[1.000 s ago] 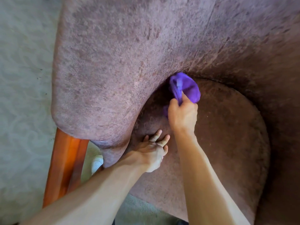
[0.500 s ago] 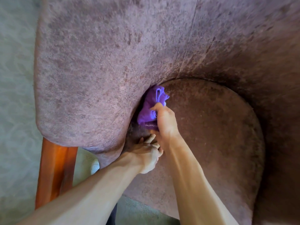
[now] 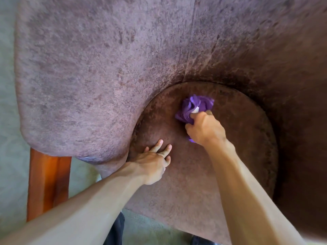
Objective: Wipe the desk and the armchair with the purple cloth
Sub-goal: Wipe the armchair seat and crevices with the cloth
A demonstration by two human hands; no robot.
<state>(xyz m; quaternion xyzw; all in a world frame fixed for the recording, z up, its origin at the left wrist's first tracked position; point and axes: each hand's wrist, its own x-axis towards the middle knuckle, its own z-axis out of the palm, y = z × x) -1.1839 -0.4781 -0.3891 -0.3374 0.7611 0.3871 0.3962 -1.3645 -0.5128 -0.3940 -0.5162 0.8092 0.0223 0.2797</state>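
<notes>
The mauve velvet armchair (image 3: 99,71) fills the head view, with its round seat cushion (image 3: 238,156) at centre right. My right hand (image 3: 205,129) grips the bunched purple cloth (image 3: 194,106) and presses it onto the rear middle of the cushion. My left hand (image 3: 153,162) rests flat on the cushion's left side, fingers spread and straight, close to the inner face of the left armrest. The desk is not in view.
An orange wooden chair leg (image 3: 47,181) stands at the lower left under the armrest. Pale grey-green carpet (image 3: 8,121) lies to the left and below the seat front. The chair's back and right arm wall in the cushion.
My right hand has carried the cloth from the crease beside the left armrest rightward onto the middle of the cushion. My left hand has stayed planted on the cushion.
</notes>
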